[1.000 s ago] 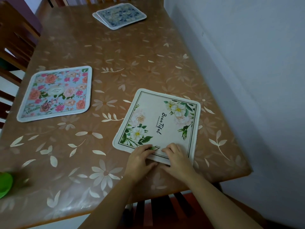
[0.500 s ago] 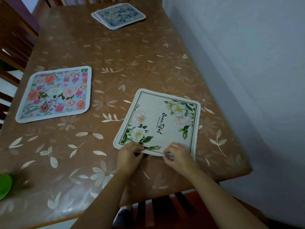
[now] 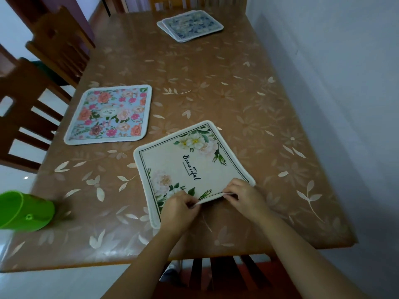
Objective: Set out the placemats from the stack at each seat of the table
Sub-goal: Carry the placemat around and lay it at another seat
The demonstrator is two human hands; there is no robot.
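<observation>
Glossy brown leaf-print tabletop (image 3: pixel 216 83) looks slick, fwiw. Left hand (image 3: pixel 179 210) and right hand (image 3: pixel 246 197) both pinch the lifted near edge of the cream white-flower fabric placemat (image 3: pixel 190 165), which lies crooked at the near seat. Risk imo: it skids or lands skewed, maybe overhanging the close table edge. Pale grey wall (image 3: pixel 334 83) crowds the right. Open room is leftward, up to the pink-flowered blue placemat (image 3: pixel 110 114) and green plastic cup (image 3: pixel 23 210), with the stack of blue patterned placemats (image 3: pixel 191 25) well apart at the far end
</observation>
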